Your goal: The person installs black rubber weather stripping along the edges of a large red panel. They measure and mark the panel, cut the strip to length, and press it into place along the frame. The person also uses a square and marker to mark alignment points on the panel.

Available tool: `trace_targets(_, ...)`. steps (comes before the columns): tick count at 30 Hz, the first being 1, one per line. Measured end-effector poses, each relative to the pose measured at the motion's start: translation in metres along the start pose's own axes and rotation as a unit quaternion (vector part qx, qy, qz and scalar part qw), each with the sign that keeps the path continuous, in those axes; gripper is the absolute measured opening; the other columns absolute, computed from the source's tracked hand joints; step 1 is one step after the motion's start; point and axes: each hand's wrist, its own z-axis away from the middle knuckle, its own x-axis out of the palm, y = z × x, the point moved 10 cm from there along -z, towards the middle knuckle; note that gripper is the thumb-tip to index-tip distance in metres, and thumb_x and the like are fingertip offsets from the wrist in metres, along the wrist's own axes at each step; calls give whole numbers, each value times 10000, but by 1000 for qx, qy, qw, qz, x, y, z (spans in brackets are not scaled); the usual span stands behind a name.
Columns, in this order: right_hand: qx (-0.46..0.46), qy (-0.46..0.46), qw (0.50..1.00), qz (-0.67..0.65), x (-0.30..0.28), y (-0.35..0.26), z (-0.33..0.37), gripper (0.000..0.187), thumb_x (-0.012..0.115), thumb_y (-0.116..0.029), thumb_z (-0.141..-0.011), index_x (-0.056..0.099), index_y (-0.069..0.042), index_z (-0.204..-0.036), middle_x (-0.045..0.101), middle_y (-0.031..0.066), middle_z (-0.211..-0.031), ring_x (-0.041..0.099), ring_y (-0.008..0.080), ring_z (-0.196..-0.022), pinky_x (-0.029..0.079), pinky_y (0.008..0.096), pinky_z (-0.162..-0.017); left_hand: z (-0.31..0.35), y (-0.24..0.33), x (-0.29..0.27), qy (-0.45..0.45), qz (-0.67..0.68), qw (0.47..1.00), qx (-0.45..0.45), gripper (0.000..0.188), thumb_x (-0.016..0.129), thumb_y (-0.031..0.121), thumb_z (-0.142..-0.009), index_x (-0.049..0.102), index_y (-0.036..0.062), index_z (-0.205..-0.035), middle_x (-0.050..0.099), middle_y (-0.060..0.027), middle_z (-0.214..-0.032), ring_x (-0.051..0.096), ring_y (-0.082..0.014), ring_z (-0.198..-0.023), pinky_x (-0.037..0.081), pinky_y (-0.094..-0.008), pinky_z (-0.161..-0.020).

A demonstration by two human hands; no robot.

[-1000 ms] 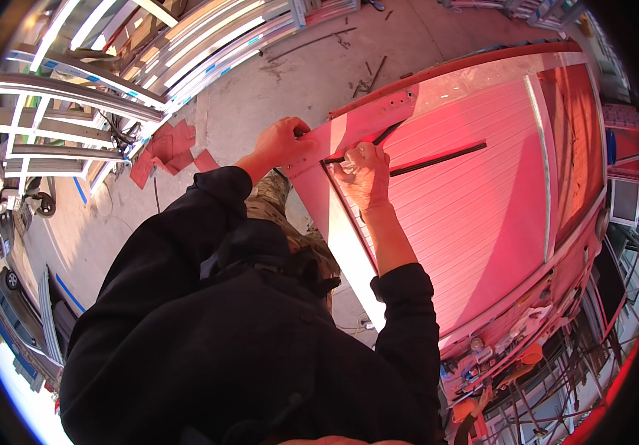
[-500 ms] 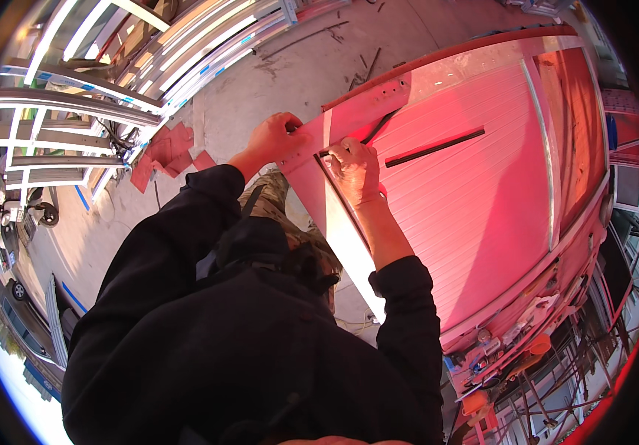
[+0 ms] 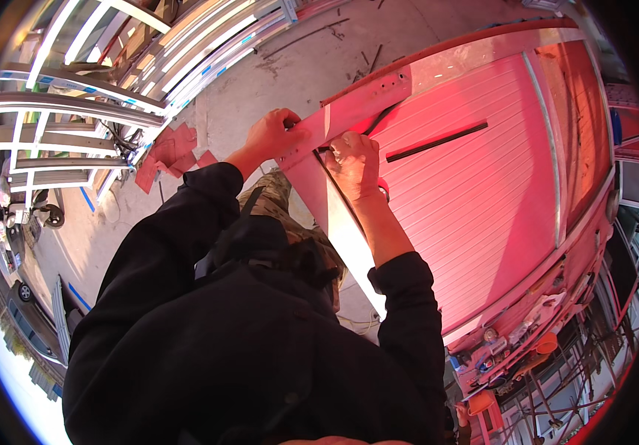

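Note:
A large framed panel with a grooved face, looking pink-red in the light, lies in front of me to the right. My left hand is closed at the near left corner of its pale frame, fingers curled over the edge. My right hand is closed at the frame's inner corner, pressing a thin black strip that bends away from the fingers onto the panel. A small red loop shows beside the right wrist; its kind is unclear. A straight dark strip lies loose on the grooved face.
Racks of pale metal frames stand at the far left. Reddish sheets and dark scraps lie on the concrete floor. Tools and an orange cup crowd a ledge beyond the panel's right side. A wooden section fills the panel's far end.
My view has shifted slightly. My right hand's fingers have turned a little at the corner, while the left hand stays at the frame's edge.

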Motion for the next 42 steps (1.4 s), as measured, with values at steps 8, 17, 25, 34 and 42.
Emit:
trace_targets(8,-13,-14,1000,5,8,-7,1,203,732,-121,-690,664,-139,-879,588,30,-901,562,260,-928,441,414,-812,-1,1,1,-3,-2,1000,5,450,751,415,-719,700,88,-1023,690,-74,-997,669,-235,-926,518,-358,-807)
trace_targets(17,-38,25,998,-44,3,-7,3,208,729,-81,-692,689,-168,-877,597,-2,-882,563,243,-910,434,394,-810,1,2,-1,-1,0,1000,4,461,751,410,-738,690,46,-1013,690,-98,-983,656,-217,-925,503,-344,-824)
trace_targets(25,-75,25,997,-25,1,-11,4,227,692,-11,-657,716,-163,-824,609,-13,-850,579,225,-887,424,386,-788,1,2,-2,3,6,1000,3,475,752,417,-737,692,36,-1015,688,-102,-982,655,-219,-932,503,-346,-824)
trace_targets(34,-58,50,991,-106,7,-3,10,262,701,11,-667,654,-119,-889,609,21,-939,574,267,-954,424,400,-830,3,3,-2,6,-7,1000,-1,489,763,426,-733,695,51,-1038,693,-104,-1005,660,-222,-944,500,-346,-836)
trace_targets(42,-82,27,991,-98,8,-4,7,249,758,-16,-658,657,-125,-858,586,20,-932,568,259,-968,425,414,-837,6,6,-3,13,-12,1000,-8,481,761,416,-737,696,53,-1044,695,-103,-1016,658,-219,-960,499,-342,-841)
